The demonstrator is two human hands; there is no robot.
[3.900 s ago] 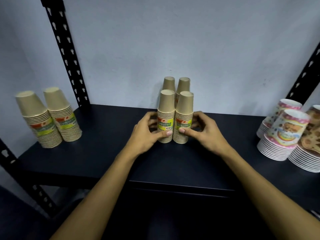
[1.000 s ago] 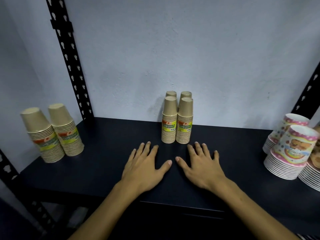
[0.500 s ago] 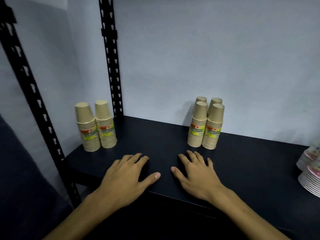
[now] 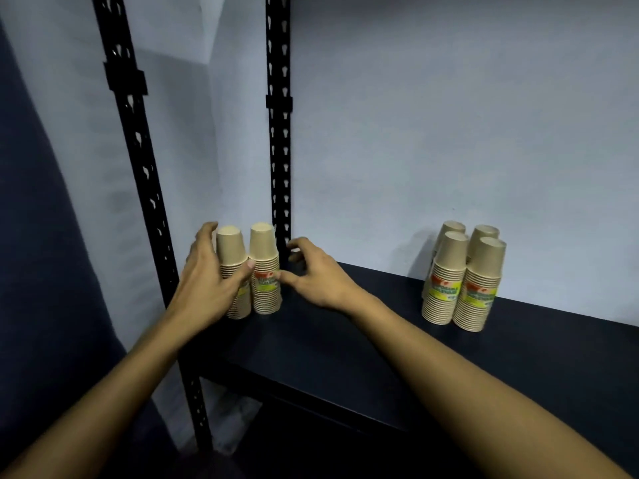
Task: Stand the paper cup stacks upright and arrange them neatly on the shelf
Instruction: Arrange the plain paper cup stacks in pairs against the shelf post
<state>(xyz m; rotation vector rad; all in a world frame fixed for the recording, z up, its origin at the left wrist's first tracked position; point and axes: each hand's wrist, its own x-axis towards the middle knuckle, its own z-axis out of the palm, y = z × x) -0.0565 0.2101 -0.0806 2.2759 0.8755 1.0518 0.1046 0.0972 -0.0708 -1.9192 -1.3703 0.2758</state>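
- Two brown cup stacks stood upright, bottoms up, side by side at the far left end of the dark shelf [image 4: 345, 347], just before a black post [image 4: 279, 133].
- The left hand [image 4: 207, 285] wrapped the left stack [image 4: 232, 267]: fingers curled round its far-left side, thumb pressed across the near face, between the two stacks.
- The right hand [image 4: 318, 274] sat just right of the right stack [image 4: 264, 271]; its thumb tip touched the label, its fingers curled loosely and spread apart behind, not closed on the stack.
- Four more stacks [image 4: 463, 281] stood clustered well to the right, by the wall.
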